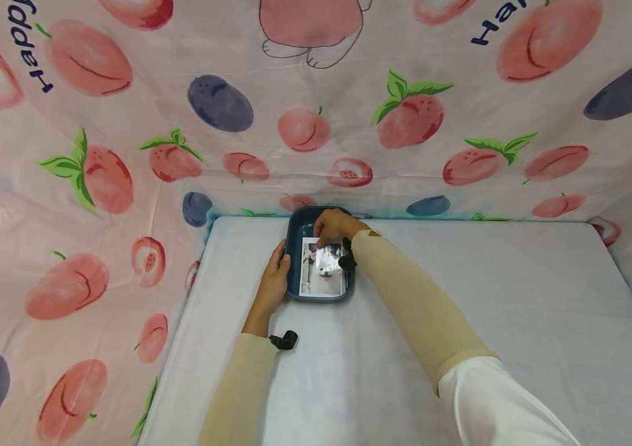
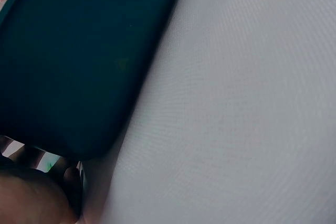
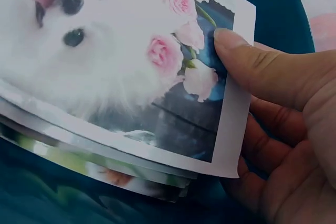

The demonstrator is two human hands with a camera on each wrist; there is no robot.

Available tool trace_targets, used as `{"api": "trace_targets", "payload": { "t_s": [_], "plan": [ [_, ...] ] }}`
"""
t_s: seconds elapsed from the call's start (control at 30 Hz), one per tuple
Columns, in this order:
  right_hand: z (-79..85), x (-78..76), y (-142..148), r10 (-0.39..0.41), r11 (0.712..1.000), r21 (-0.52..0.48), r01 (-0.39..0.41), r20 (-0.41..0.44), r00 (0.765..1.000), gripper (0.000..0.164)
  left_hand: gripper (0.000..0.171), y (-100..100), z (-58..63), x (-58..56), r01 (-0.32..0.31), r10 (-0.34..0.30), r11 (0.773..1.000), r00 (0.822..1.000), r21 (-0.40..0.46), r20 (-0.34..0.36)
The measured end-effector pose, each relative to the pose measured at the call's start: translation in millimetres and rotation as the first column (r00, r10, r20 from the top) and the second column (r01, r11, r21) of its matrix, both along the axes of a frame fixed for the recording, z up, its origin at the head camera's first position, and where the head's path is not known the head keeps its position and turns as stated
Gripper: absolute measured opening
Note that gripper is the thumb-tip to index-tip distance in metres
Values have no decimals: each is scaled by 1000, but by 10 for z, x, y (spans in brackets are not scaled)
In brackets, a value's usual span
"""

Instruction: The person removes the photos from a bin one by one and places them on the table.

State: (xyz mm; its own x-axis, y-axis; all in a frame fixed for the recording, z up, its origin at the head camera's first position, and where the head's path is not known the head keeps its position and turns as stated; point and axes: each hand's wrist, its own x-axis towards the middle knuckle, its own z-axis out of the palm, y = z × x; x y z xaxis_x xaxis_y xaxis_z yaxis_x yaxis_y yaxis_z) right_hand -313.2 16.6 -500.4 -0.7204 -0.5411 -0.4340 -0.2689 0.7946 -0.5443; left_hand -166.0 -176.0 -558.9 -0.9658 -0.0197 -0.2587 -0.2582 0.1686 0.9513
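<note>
A dark teal tray (image 1: 295, 288) lies on the white-covered table with a stack of printed photos inside. On top is a glossy photo (image 3: 115, 61) of a white furry animal with pink roses. My right hand (image 1: 334, 226) reaches over the tray's far part and pinches that photo's edge, its thumb (image 3: 257, 69) on the picture and its fingers underneath. Beneath it, edges of other photos (image 3: 105, 171) fan out. My left hand (image 1: 274, 279) rests against the tray's left outer side. In the left wrist view, its fingers (image 2: 29, 156) show partly, beside the tray wall (image 2: 84, 66).
White cloth covers the table (image 1: 489, 310). A fruit-patterned curtain (image 1: 305, 74) rises behind the table and along both sides, close to the tray's far end. Small black devices (image 1: 285, 340) sit at both wrists.
</note>
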Motion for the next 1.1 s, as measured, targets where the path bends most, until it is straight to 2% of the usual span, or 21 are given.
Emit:
{"api": "trace_targets", "payload": {
  "t_s": [0.17,0.43,0.7,0.9,1.1],
  "plan": [
    [-23,-23,-11,0,1000,-22,-1,-11,1000,5,52,4,5,0,-6,6,1000,1000,-2,4],
    [-43,-29,-12,8,996,-90,-13,-60,998,10,52,6,1,-11,-10,10,1000,1000,-4,4],
    [-21,-25,25,8,988,-156,-20,-74,997,13,52,10,-15,-12,-6,6,1000,1000,-5,4],
    [54,-22,140,-17,955,-297,-9,-84,996,18,53,18,9,5,-4,4,1000,1000,7,-12],
    [211,13,314,-112,915,-395,81,-56,992,23,54,16,11,4,-2,3,1000,1000,13,-23]
  ]
}}
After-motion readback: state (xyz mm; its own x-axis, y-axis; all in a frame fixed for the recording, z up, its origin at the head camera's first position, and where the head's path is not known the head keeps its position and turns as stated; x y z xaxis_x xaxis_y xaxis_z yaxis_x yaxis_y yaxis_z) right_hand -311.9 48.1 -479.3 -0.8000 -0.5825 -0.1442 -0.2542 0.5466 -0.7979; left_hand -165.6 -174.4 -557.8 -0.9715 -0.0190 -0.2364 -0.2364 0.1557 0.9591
